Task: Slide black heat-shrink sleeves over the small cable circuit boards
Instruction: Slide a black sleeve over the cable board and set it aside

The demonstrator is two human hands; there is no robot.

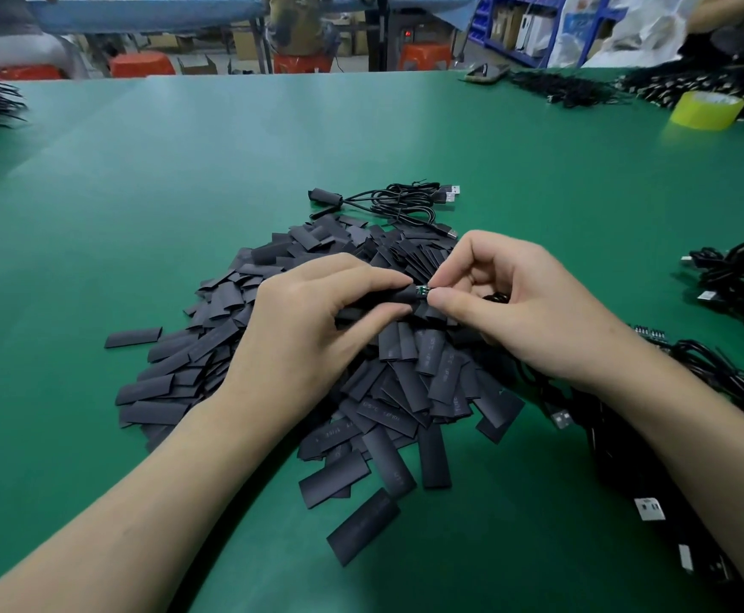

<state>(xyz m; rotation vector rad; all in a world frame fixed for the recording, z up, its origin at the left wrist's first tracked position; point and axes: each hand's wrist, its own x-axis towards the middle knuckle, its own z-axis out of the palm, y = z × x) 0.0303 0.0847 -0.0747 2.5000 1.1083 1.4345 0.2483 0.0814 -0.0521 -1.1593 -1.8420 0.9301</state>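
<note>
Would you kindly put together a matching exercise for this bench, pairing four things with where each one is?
Things:
1. tape roll
2. circuit board
3. sleeve pile
4. stools

Places:
A. poking out of the sleeve that the left hand grips, pinched by the right hand
B. beyond the far edge of the table
C. on the table's far right
D. spread on the table under both hands

Pairs: 1-C, 2-A, 3-D, 4-B
</note>
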